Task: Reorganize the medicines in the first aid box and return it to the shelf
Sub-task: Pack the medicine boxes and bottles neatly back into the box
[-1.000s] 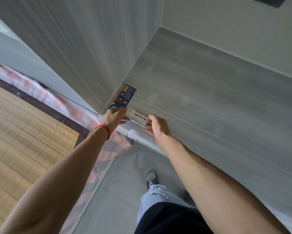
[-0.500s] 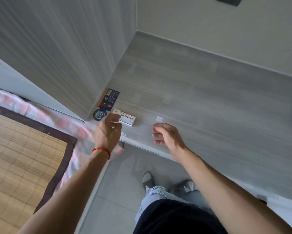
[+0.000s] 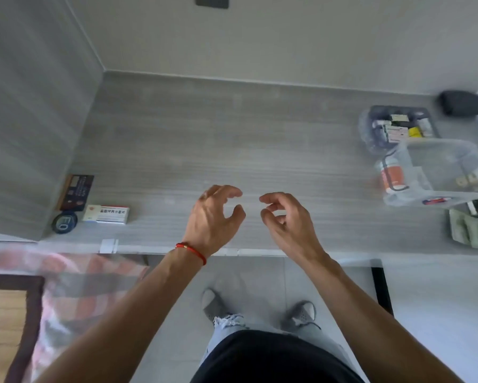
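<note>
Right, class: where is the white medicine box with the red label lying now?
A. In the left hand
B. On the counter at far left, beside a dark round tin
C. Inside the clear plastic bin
B: the white medicine box lies on the counter beside the dark round tin; both hands hold nothing.

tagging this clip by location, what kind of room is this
Likely a bedroom at home: a grey wood-grain desk in a wall corner, a bed with a woven mat beside it, medicines in a clear box.

A dark pouch [image 3: 463, 103] lies on the grey desk [image 3: 232, 150], below a wall socket [image 3: 212, 1].
</note>
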Demonstrator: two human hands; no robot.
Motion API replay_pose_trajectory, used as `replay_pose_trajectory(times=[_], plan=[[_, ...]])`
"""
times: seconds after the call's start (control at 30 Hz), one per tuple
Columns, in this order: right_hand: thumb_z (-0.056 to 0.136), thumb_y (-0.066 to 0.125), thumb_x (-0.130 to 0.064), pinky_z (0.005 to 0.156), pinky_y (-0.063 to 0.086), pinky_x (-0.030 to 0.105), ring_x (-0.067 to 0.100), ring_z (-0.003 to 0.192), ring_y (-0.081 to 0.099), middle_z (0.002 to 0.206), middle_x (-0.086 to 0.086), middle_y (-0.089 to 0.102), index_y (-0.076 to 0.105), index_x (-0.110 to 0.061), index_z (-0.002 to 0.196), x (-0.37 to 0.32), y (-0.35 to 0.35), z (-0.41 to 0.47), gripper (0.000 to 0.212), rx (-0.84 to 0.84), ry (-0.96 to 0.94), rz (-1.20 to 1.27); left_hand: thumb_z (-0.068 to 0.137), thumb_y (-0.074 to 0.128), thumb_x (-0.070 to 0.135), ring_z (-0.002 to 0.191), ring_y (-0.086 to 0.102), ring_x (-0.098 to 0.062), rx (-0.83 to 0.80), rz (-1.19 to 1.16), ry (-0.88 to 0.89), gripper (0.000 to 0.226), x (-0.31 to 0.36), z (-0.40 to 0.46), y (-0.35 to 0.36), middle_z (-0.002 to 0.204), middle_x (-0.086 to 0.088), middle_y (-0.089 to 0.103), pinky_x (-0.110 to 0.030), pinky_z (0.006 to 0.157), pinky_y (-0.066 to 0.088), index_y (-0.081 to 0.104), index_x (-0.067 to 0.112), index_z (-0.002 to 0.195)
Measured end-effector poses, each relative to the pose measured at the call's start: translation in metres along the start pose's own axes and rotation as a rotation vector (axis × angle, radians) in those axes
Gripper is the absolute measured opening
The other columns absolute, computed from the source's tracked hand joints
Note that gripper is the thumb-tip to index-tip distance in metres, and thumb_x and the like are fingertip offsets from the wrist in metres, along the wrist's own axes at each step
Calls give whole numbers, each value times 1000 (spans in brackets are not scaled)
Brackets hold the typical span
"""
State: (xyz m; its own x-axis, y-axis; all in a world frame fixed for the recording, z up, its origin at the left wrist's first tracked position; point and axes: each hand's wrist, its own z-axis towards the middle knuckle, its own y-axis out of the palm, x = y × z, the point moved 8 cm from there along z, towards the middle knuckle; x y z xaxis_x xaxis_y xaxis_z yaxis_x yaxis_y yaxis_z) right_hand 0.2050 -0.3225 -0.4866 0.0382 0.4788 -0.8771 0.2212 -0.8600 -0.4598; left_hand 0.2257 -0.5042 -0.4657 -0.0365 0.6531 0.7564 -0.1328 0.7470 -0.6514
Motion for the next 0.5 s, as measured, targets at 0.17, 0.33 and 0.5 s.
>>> replay_pose_trajectory(times=[0.17, 0.33, 0.5], plan=[[92, 62, -21, 87, 58, 28, 4, 109, 63, 119, -17, 64, 68, -24, 120, 33, -101, -19, 29, 113, -41, 25, 85, 69, 22, 95, 63, -14, -73, 22, 56, 26, 87, 4, 71, 112, 5, 67, -31, 85, 52, 70, 23, 111], [91, 61, -26, 89, 58, 28, 4, 109, 63, 123, -15, 64, 66, -28, 119, 89, -217, -50, 29, 197, -7, 46, 87, 67, 21, 96, 64, -14, -174, 17, 110, 25, 182, 1, 165, 114, 6, 67, -37, 88, 55, 70, 24, 112], [93, 62, -25, 86, 56, 23, 2, 106, 65, 122, -15, 67, 67, -29, 120, 151, -315, -76, 28, 284, 72, 57, 87, 65, 21, 97, 63, -11, -236, 4, 151, 26, 253, -6, 244, 111, 8, 68, -35, 88, 55, 69, 25, 112]])
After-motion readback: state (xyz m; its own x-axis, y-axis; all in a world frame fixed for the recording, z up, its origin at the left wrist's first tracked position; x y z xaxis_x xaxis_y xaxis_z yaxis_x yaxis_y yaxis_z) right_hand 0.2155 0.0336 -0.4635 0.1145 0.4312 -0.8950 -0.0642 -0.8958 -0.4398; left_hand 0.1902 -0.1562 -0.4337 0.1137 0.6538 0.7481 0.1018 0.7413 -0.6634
